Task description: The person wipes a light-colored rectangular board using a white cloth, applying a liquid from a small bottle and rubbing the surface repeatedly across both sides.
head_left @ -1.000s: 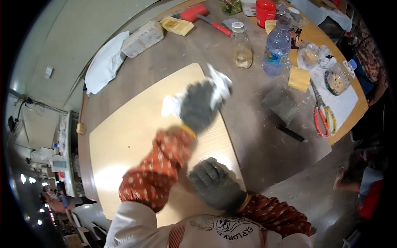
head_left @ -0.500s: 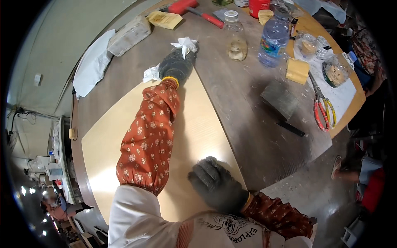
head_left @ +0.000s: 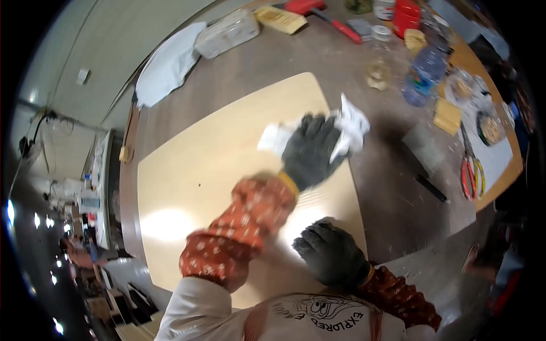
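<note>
Head fisheye, near, faces down over board (head_left: pixel 227 148).

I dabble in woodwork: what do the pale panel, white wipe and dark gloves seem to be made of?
Pale panel: wood or wood-look laminate, satin to glossy; faint grain and bright reflections show. White wipe under the left hand: probably paper or thin cloth, matte, crumpled. Dark gloves: perhaps knitted fabric, matte, rough-looking; coating unclear.

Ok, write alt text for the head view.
A gloved left hand covers part of a white cloth or tissue on a pale panel, the gloved right hand nearer the wearer. A plastic bottle and scissors are farther right on the table.
</note>
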Tool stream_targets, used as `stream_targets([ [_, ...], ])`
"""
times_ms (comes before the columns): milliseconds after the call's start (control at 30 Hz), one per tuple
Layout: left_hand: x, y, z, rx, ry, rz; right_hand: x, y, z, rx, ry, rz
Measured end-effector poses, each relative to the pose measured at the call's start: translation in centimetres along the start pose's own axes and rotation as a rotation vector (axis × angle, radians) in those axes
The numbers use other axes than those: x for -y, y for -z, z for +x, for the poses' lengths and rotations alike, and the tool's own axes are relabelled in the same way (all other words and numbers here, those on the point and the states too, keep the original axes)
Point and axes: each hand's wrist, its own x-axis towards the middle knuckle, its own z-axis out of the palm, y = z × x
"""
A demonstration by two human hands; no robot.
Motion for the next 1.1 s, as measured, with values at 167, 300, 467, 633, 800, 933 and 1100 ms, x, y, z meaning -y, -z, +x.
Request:
stream_targets([
  [167, 8.5, -3.8, 5.4, -0.109, 0.237, 0.111, 0.4, 0.8, 0.6, -0.013, -0.078, -0.066],
  [300, 11.3, -3.1, 5.4, 0.008, 0.503, 0.056, 0.4, 0.3, -0.2, 0.023, -0.136, -0.233],
  [467, 21.8, 2.8, -5.2, 0.198, 1.146, -0.007, 0.4, 0.3, 0.0, -0.035, -0.122, -0.346],
  [633, 27.3, 12.5, -22.6, 0.358, 1.432, 0.414, -0.4, -0.4, 0.5, 0.024, 0.004, -0.596],
  [800, 25.4, 11.5, -19.2, 0.141, 1.402, 0.133, -0.1, -2.3, 4.2, -0.007, 0.076, -0.133],
  [933, 19.9, 2.8, -7.7, 0.178, 0.986, 0.193, 0.5, -7.4, 10.7, 0.146, 0.328, -0.011],
  [1100, 21.8, 6.2, -10.2, 0.046, 0.664, 0.364, 1.6, -13.5, 15.8, 0.029, 0.38, -0.064],
])
